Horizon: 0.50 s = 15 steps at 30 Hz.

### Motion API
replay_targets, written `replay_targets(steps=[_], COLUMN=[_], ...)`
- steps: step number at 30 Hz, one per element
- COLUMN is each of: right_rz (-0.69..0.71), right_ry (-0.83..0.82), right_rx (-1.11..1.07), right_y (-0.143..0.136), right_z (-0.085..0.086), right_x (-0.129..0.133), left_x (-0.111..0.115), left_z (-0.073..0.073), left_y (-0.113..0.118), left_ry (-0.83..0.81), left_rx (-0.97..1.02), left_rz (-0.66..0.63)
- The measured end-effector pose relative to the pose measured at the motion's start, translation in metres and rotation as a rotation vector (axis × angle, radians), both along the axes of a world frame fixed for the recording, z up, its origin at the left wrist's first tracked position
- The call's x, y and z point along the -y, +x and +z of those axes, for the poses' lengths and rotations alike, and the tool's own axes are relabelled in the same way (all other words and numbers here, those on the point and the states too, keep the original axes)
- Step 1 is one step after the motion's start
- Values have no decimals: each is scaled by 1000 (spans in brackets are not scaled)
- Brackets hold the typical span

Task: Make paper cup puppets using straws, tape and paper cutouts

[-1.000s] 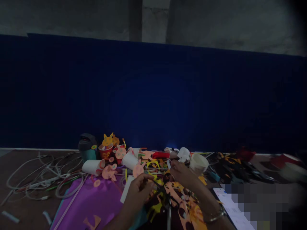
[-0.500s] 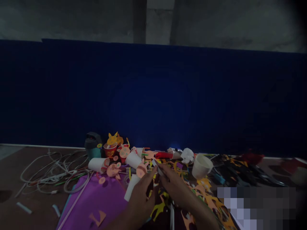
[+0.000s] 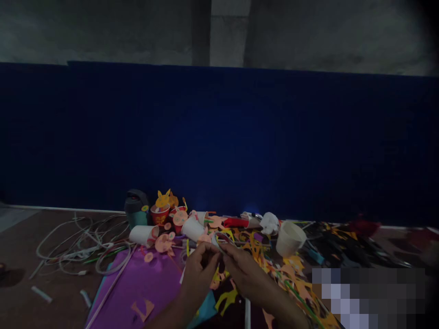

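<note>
Item, pale curved piece (image 3: pixel 215 239): apparently being held at the meeting fingertips of both hands, above the littered middle of the table (image 3: pixel 20 306); thin paper or card is being supposed.

Item, left hand (image 3: pixel 198 269): thumb and forefinger being curled toward each other, nearly closing a ring. Item, right hand (image 3: pixel 243 269): fingers being laid close together, slanting in, tips being set just beside the left ones. A pinch by both is being suggested; which fingers are bearing the piece cannot be told.

Handling, as judged: the piece is best being steadied by one hand while being worked by the other, with light pressure being applied, so that the curve is not being crushed. The fingertips are best being kept above the yellow scrap (image 3: pixel 227 299) and the purple sheet (image 3: pixel 151 283), lest loose cuttings are being caught.

Obscured: the lower part of the piece is being covered by the fingers, and its full shape is not being shown. Both forearms are being cut off by the bottom edge. The lower right is being masked by coarse blocks; above these, dark clutter (image 3: pixel 350 246) is being lost in dimness and blur.
</note>
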State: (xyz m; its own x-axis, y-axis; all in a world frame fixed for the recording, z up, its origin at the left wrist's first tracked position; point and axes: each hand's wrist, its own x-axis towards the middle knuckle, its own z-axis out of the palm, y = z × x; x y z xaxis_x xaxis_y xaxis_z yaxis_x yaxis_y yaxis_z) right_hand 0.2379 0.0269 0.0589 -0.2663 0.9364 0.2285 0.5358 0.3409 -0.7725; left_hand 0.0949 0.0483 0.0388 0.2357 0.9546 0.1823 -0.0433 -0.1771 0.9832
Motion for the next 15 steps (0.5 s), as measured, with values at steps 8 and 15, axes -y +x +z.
replay_targets(steps=[8,15], right_rz=[-78,-34], right_ry=[77,91], right_rx=[24,-105], right_y=[-5,-12], right_z=[-2,5], right_x=[2,7], left_x=[3,7], left_z=[-3,-1], left_y=[-1,-5], left_ry=[61,239], left_rx=[-27,-57], left_rz=[40,49])
